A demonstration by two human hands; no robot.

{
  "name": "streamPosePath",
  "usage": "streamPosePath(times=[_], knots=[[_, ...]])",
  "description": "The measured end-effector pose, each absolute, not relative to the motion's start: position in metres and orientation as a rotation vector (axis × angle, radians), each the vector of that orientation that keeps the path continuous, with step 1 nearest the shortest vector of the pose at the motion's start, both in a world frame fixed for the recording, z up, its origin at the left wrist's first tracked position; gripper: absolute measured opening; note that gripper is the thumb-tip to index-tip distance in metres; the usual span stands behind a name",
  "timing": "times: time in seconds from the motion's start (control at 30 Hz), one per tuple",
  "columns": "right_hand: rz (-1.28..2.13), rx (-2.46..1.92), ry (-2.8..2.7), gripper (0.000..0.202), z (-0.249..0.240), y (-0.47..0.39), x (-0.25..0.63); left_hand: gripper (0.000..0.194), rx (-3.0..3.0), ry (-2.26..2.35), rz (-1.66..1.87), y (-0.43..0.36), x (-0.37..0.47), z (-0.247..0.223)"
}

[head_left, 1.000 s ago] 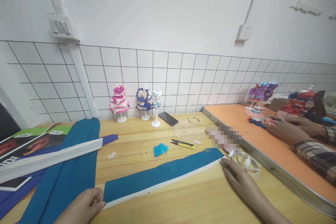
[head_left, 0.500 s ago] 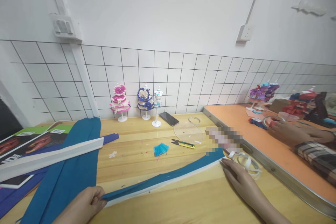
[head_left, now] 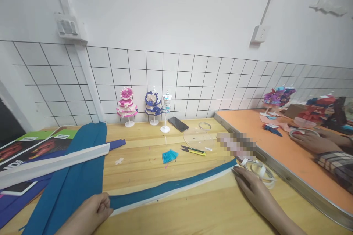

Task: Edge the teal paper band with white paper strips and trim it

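Note:
A long blue fabric strip with a white lower edge (head_left: 171,187) stretches across the wooden table. My left hand (head_left: 96,209) pinches its left end. At the other end my right hand (head_left: 249,183) rests with its fingertips pressed together on the strip's tip. Beyond the strip lie a pleated light-blue piece (head_left: 170,156) and yellow-handled thread snips (head_left: 193,150). Coiled white ribbon (head_left: 260,172) sits just behind my right hand. A wide blue cloth (head_left: 79,176) spreads beside my left forearm, crossed by a folded white strip (head_left: 55,163).
Three small dress stands, one pink (head_left: 127,106), one navy (head_left: 153,106), one white (head_left: 166,108), line the back near a phone (head_left: 178,124). A clear disc (head_left: 198,138) lies right of centre. Beyond a metal edge (head_left: 286,178), another person's hands (head_left: 314,141) work on an orange table.
The strip's blue part now lies flatter and wider near my left hand. Both my hands have hardly moved. The other person's hands have shifted right with a ring.

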State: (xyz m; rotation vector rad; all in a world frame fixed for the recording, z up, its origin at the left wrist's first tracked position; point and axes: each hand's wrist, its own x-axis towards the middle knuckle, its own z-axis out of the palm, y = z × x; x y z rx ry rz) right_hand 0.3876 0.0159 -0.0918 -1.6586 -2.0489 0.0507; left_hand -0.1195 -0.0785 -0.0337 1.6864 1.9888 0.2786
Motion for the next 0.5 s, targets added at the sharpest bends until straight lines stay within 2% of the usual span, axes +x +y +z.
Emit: streamPosePath(times=[0.5], knots=[[0.062,-1.643,-2.024,0.037,-0.0891,0.0133,0.3838,0.021,1.655,1.92,0.276,-0.0813,-0.12,-0.0326]])
